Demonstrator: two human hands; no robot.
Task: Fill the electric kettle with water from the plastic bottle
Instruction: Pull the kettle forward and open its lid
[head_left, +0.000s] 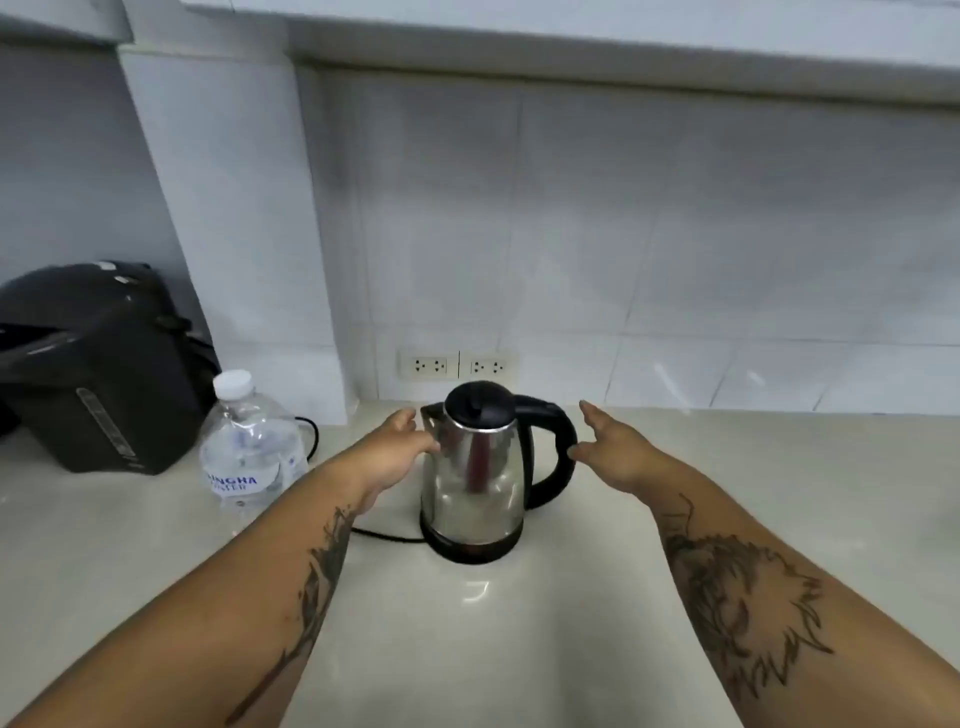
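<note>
The task looked hardly begun: at the left the plastic bottle (253, 441) stood capped and nearly full of water. The left hand (395, 452) was open against the kettle's (475, 467) left side, and the right hand (613, 452) was open beside its handle (558, 452), gripping nothing. The kettle stood on its base in the middle of the counter (467, 649) with its lid (479, 404) shut, so its contents were hidden.

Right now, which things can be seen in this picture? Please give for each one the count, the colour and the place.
electric kettle: one, steel with black lid and handle, centre of counter, on its black base.
plastic water bottle: one, clear with white cap on, left of kettle.
black appliance: one, far left on counter.
power cord: one, black, runs left from kettle base.
wall sockets: two, white, on tiled wall behind kettle.
counter: one, beige.
left hand: open, at kettle's spout side.
right hand: open, beside the handle.
</note>
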